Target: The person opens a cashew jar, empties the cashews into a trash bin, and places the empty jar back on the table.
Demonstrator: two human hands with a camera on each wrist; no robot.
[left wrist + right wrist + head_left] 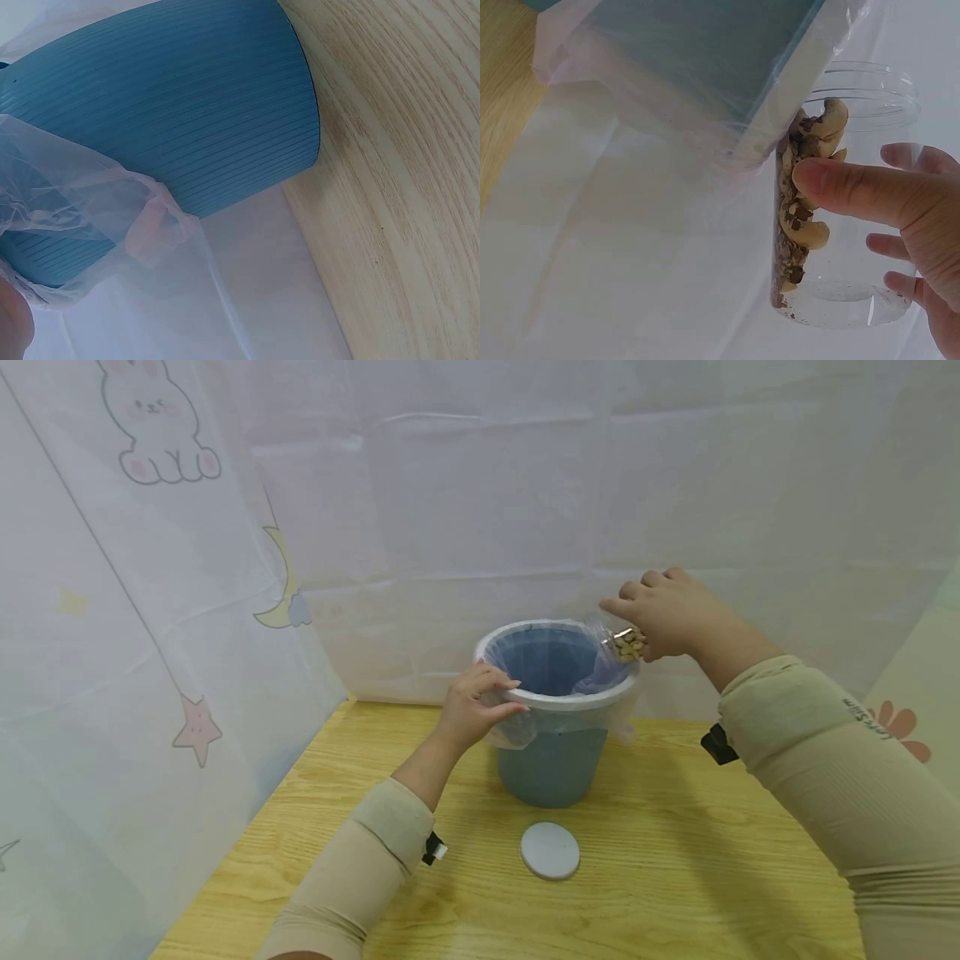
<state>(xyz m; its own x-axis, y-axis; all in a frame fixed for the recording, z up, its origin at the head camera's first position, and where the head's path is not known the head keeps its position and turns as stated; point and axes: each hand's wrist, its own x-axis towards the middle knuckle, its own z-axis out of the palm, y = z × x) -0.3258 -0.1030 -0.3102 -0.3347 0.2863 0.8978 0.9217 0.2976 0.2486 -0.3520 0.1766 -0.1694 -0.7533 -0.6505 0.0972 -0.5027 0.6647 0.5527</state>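
A blue trash bin (553, 768) with a white rim stands upright on the table, lined with a thin translucent plastic bag (82, 187) folded over the rim. At the rim's near left, my left hand (471, 706) grips the edge and liner, thumb outside and fingers over the top. My right hand (675, 617) holds a clear jar (855, 300) tilted over the right side of the rim, its uncovered mouth toward the inside of the bin. Cashews (810, 234) and dark brown flakes lie along the jar's lower side.
A round white lid (551, 850) lies flat on the wooden table (465, 902) in front of the bin. Behind and to the left hang pale sheets (450, 527) with cartoon prints, close behind the table's back edge.
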